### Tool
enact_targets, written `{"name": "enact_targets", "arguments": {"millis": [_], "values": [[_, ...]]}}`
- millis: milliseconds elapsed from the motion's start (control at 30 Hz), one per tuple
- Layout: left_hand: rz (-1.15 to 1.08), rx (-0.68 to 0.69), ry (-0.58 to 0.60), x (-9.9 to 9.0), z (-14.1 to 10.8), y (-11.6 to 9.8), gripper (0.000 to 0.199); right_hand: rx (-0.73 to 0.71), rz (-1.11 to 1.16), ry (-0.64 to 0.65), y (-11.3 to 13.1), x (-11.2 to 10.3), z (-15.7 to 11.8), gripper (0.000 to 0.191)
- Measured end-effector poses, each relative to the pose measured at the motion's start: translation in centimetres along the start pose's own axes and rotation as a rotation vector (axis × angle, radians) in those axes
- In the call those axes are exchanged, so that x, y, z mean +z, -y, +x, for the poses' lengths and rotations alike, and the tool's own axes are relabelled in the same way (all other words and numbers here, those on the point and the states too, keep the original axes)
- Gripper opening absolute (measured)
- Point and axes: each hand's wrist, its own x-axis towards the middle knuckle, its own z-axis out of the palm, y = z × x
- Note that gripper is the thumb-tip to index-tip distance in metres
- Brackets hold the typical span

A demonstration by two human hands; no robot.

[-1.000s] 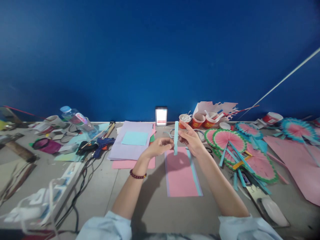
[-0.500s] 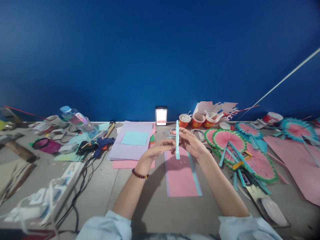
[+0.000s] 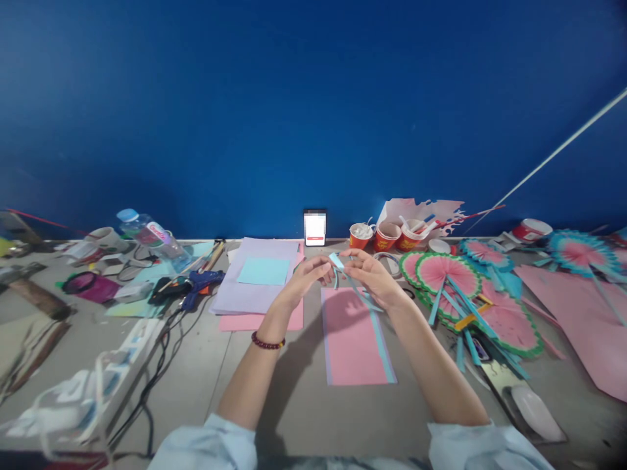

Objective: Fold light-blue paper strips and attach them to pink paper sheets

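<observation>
Above the far end of a pink paper sheet (image 3: pixel 355 346), both hands pinch a light-blue paper strip (image 3: pixel 336 261). My left hand (image 3: pixel 308 277) has fingers closed at the strip's left side, and a thin curled piece hangs beneath its fingertips. My right hand (image 3: pixel 375 277) grips the strip from the right, with a narrow tail trailing down below the palm. Whether the tail and the curl are one piece I cannot tell. The pink sheet lies flat, with a lavender band along its left edge and blue and lavender bands along its right.
Lavender sheets (image 3: pixel 255 297) carry a small blue sheet (image 3: pixel 264 270). Left are a glue gun (image 3: pixel 200 287), a bottle (image 3: pixel 157 236) and a power strip (image 3: pixel 117 372). A phone (image 3: pixel 315 228) leans against the wall. Right are paper cups (image 3: pixel 386 236), pleated watermelon fans (image 3: pixel 448 277) and a computer mouse (image 3: pixel 536 412).
The blue strip, earlier held upright and straight, is now tilted and bent, with narrow ends hanging. My left hand has risen slightly, and both hands have turned around the strip.
</observation>
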Motion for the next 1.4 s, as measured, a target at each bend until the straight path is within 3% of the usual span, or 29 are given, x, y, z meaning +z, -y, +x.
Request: {"name": "enact_targets", "arguments": {"millis": [167, 367, 567, 767, 967, 1167, 1400], "values": [[0.077, 0.006, -0.136, 0.3, -0.3, -0.3, 0.03, -0.003, -0.135, 0.081, 0.1, 0.6, -0.4, 0.043], [0.184, 0.112, -0.271, 0.8, -0.1, -0.2, 0.022, -0.103, -0.404, 0.033, -0.7, 0.6, -0.3, 0.045], [0.336, 0.153, -0.324, 0.0, 0.0, -0.1, 0.018, -0.103, -0.483, 0.019, -1.2, 0.4, -0.1, 0.046], [0.3, 0.159, -0.391, -0.7, -0.5, -0.8, 0.02, -0.05, -0.397, -0.032, -1.4, 0.1, 0.1, 0.055], [0.262, 0.184, -0.485, -2.3, -0.4, -1.0, 0.019, -0.078, -0.404, -0.121, -1.6, -0.6, 0.6, 0.042], [0.229, 0.187, -0.547, -2.8, -0.4, -1.0, 0.019, -0.039, -0.102, -0.21, -2.1, -1.3, 1.6, 0.033], [0.268, 0.161, -0.511, -2.1, -0.7, -1.0, 0.021, -0.136, 0.188, -0.385, -2.0, -1.7, 2.0, 0.038]]}}
